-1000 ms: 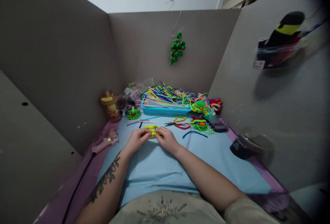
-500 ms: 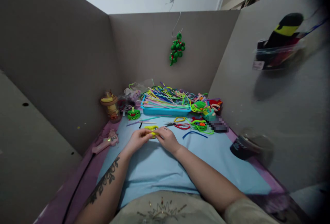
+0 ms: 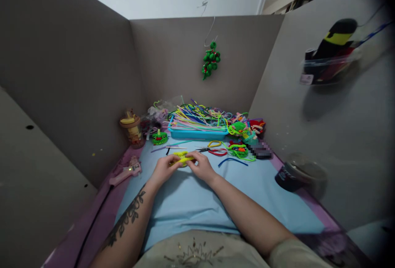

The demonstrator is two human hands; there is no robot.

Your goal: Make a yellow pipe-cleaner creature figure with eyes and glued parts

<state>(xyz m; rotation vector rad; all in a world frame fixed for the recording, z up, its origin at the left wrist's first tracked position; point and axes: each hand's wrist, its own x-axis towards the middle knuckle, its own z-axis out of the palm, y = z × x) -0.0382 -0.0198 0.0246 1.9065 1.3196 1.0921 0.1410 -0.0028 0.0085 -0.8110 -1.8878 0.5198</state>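
Observation:
Between my fingertips is a yellow pipe-cleaner piece (image 3: 182,159), bent into a loose looped shape. My left hand (image 3: 166,167) pinches its left side, and my right hand (image 3: 200,165) grips the right side. Both hands are just above the blue cloth (image 3: 191,194). Red-handled scissors (image 3: 217,152) lie right behind my right hand, beside a yellow loop (image 3: 215,143). A dark blue pipe cleaner (image 3: 233,160) rests to the right. Left of the hands' far side sits a green pipe-cleaner creature (image 3: 159,137).
A blue tray (image 3: 199,134) heaped with colourful pipe cleaners stands at the back. Green figures (image 3: 238,149) lie to its right. A pink glue gun (image 3: 126,174) and a cup (image 3: 132,129) are at left, a dark jar (image 3: 291,175) at right. Grey panels (image 3: 175,62) surround the table.
My hands have drawn slightly apart, and more of the yellow piece shows between them. My right fingers have shifted to its right end. The view has moved slightly.

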